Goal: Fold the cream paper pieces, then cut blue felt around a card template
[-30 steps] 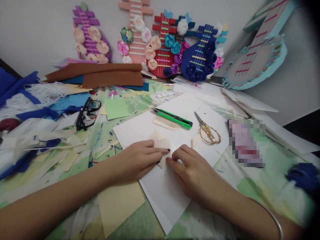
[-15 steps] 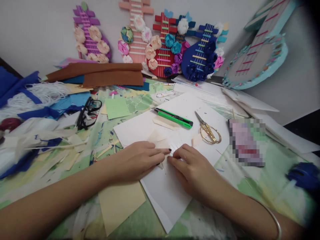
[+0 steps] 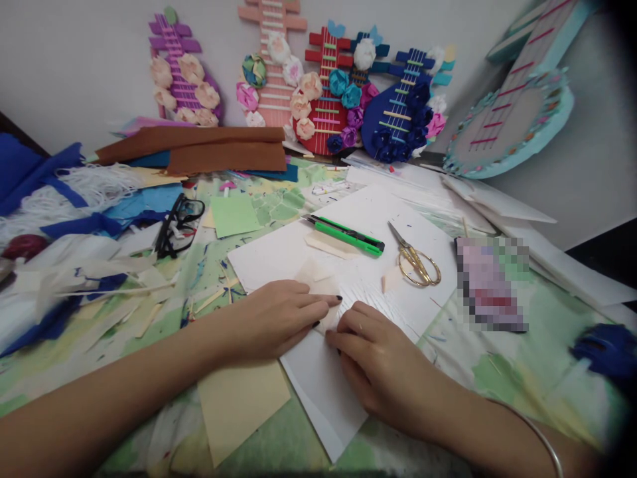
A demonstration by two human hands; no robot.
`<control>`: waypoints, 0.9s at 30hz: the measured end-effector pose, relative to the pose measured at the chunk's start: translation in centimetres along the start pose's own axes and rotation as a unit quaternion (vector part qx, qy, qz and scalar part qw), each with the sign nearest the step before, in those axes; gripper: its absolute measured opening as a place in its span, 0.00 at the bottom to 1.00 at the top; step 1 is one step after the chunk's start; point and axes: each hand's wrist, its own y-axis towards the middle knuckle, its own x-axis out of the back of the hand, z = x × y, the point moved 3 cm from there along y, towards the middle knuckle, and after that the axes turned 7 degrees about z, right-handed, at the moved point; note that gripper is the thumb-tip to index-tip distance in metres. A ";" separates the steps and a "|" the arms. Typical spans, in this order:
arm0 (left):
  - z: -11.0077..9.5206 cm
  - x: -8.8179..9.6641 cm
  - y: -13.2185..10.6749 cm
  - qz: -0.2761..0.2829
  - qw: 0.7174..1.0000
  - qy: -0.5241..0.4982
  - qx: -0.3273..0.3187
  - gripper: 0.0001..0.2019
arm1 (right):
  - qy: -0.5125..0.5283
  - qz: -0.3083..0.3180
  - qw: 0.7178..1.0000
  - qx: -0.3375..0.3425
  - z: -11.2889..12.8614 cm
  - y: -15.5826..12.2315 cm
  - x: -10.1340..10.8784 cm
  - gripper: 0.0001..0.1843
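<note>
My left hand (image 3: 281, 318) lies low over the white sheet (image 3: 338, 405). Its index finger is stretched out, pressing on a small piece of thin cream paper (image 3: 323, 284). Opposite it, my right hand (image 3: 381, 355) has its fingertips pinched together at that paper's lower right edge; what is between them is hidden. Shiny, clear, finely striped material (image 3: 383, 302) lies on the sheet just beyond the right knuckles. Farther up the sheet are a green utility knife (image 3: 348, 236), a folded cream paper strip (image 3: 328, 245) and gold-handled scissors (image 3: 419, 265).
A larger cream sheet (image 3: 243, 415) sticks out beneath my left wrist. Black glasses (image 3: 176, 226), a green paper square (image 3: 233, 216) and scraps cover the left side. Brown sheets (image 3: 199, 147) and decorated paper lutes (image 3: 323, 113) stand behind. A blue tape dispenser (image 3: 604, 352) is far right.
My right hand has slid slightly down and toward me, uncovering more of the clear striped material. My left hand has stayed almost still on the cream paper.
</note>
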 end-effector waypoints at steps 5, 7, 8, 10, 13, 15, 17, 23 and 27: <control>0.1 0.0 0.0 0.002 1.000 -0.008 0.003 0.13 | 0.101 0.024 0.994 -0.016 0.0 0.0 0.5 0.11; 0.2 -0.1 0.0 -0.005 1.000 -0.012 0.000 0.13 | 0.143 0.028 0.989 -0.021 -0.3 0.1 0.8 0.11; 0.2 -0.1 0.0 -0.011 1.000 -0.020 -0.002 0.14 | 0.160 0.019 0.986 -0.028 -0.6 0.1 1.1 0.12; 0.4 -0.2 0.0 -0.033 0.998 -0.052 0.001 0.16 | 0.178 -0.025 0.982 -0.052 -1.6 0.3 1.7 0.13; 0.8 -0.4 -0.1 -0.079 0.988 -0.131 0.016 0.19 | 0.148 -0.109 0.980 -0.080 -3.5 0.8 2.5 0.12; 1.2 -0.5 -0.3 -0.116 0.977 -0.174 0.031 0.17 | 0.126 -0.117 0.980 -0.101 -4.7 1.2 2.5 0.09; 1.4 -0.4 -0.4 -0.151 0.966 -0.206 0.042 0.13 | 0.110 -0.114 0.981 -0.115 -5.4 1.4 2.3 0.06; 1.8 0.2 -0.6 -0.184 0.953 -0.230 0.070 0.09 | 0.081 -0.118 0.989 0.039 -4.2 1.2 1.6 0.10; 1.9 0.4 -0.3 -0.163 0.953 -0.235 0.100 0.05 | 0.061 -0.085 0.990 0.089 -3.4 1.0 1.0 0.11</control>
